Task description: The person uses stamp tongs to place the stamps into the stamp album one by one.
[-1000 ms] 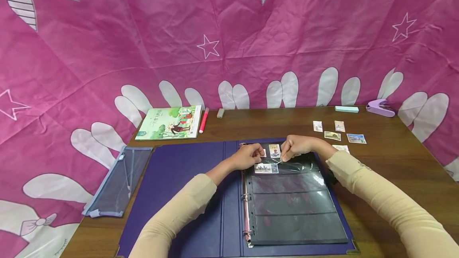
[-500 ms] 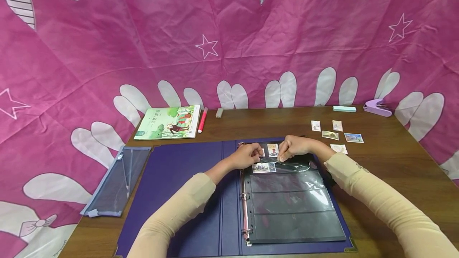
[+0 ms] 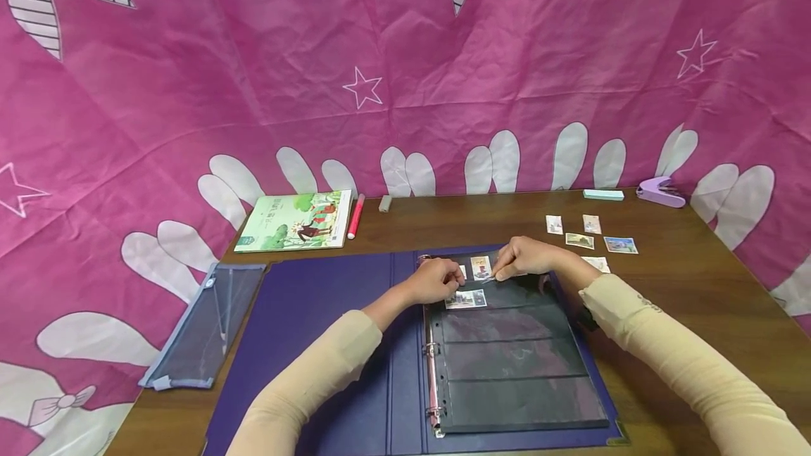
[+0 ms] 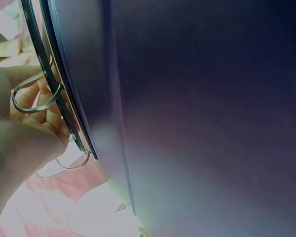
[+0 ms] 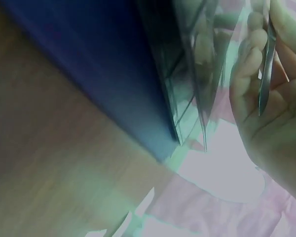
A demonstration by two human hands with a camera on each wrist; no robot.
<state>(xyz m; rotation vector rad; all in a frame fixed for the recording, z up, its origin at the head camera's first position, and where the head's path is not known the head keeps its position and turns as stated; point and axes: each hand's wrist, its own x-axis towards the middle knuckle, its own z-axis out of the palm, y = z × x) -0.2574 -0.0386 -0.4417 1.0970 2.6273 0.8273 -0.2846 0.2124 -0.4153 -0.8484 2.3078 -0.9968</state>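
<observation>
In the head view a black stamp page (image 3: 507, 361) with clear pockets lies in the open blue binder (image 3: 342, 343). My left hand (image 3: 436, 280) is at the page's upper left, fingers curled at the edge of a clear pocket (image 3: 472, 286). My right hand (image 3: 522, 257) is just to its right, over the top row. It grips slim metal tweezers (image 5: 267, 74), clearest in the right wrist view. Between the hands shows an upright stamp (image 3: 481, 267); a wider stamp (image 3: 465, 299) lies just below. In the left wrist view a binder ring (image 4: 37, 106) crosses in front of my left fingers.
Several loose stamps (image 3: 579, 240) lie on the table right of the binder, with a purple hole punch (image 3: 661, 192) and a pale green box (image 3: 603, 195) behind. At left are a mesh pouch (image 3: 203, 329), a picture book (image 3: 294, 220), a red marker (image 3: 356, 217) and an eraser (image 3: 385, 203).
The glossy bulge in the clear film right of the stamps has flattened. My right hand stays at the top row, its fingertips slightly higher against the upright stamp. The head view has shifted a little.
</observation>
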